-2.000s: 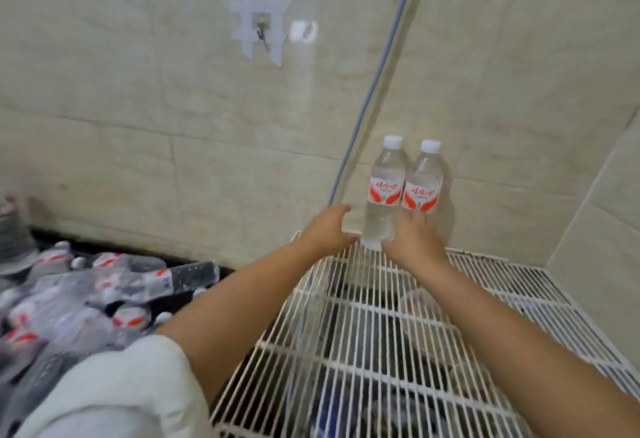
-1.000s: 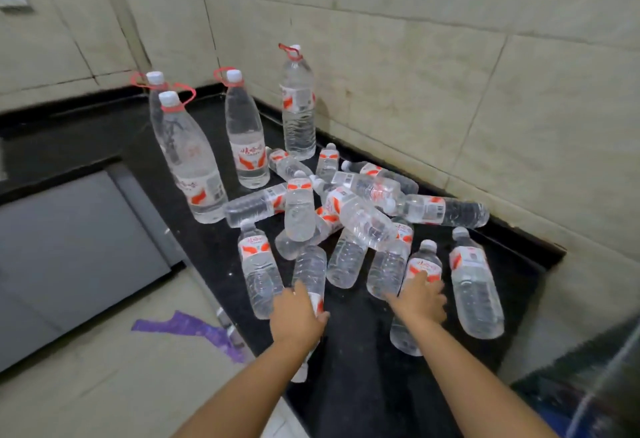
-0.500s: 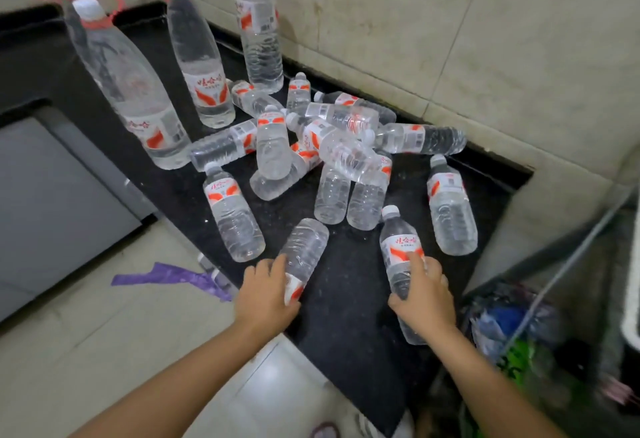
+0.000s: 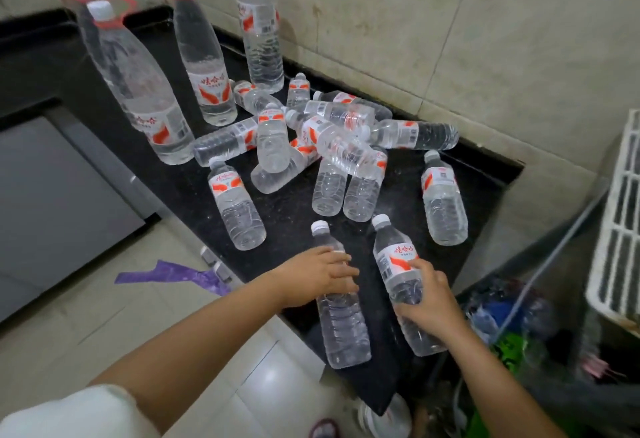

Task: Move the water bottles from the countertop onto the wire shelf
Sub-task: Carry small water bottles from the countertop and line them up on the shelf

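Observation:
Each of my hands grips a small clear water bottle with a white cap and red-white label. My left hand [image 4: 320, 276] wraps one small bottle [image 4: 341, 326], and my right hand [image 4: 427, 300] holds the other small bottle [image 4: 398, 261]. Both bottles are tilted, caps pointing away, near the black countertop's [image 4: 294, 205] front corner. A pile of several small bottles [image 4: 332, 146] lies further back on the counter. A corner of the white wire shelf [image 4: 620, 229] shows at the right edge.
Several tall bottles [image 4: 204, 60] with red handle rings stand at the back left by the tiled wall. A purple scrap [image 4: 173, 273] lies on the floor. Below the shelf sits a heap of bags [image 4: 512, 326]; another bottle [image 4: 388, 417] lies on the floor.
I turned from the wire shelf, where two bottles stand, to the counter. Both hands closed on small bottles and raised them from lying flat to tilted, nearer the front corner.

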`<state>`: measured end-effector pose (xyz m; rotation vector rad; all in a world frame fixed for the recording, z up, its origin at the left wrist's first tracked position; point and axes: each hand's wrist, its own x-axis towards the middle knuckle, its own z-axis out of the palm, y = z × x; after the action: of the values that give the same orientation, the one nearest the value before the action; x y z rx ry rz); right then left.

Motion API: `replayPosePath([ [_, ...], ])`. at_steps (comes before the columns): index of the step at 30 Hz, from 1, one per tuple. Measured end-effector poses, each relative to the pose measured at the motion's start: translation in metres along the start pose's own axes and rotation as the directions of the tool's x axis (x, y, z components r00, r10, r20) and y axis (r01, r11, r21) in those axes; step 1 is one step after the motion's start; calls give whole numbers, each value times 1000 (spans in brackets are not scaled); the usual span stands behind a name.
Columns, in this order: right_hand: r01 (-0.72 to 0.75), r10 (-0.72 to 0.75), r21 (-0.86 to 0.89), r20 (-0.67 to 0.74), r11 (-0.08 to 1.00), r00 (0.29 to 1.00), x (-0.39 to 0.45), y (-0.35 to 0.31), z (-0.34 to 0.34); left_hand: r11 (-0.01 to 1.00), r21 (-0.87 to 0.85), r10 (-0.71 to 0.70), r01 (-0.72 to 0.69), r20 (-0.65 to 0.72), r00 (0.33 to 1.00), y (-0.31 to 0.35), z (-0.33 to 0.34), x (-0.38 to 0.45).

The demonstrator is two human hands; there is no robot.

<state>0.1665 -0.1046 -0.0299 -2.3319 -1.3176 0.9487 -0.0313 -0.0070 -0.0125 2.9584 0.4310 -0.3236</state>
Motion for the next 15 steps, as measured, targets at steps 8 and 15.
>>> replayPosePath([
  [8,-75,74,-83,-22,994,997,7,-6,6,358,-558,-848,748,142,511,56,13,14],
  [15,-147,126,-194,-117,970,985,21,-28,5,108,-627,-888,772,289,359,57,5,40],
])
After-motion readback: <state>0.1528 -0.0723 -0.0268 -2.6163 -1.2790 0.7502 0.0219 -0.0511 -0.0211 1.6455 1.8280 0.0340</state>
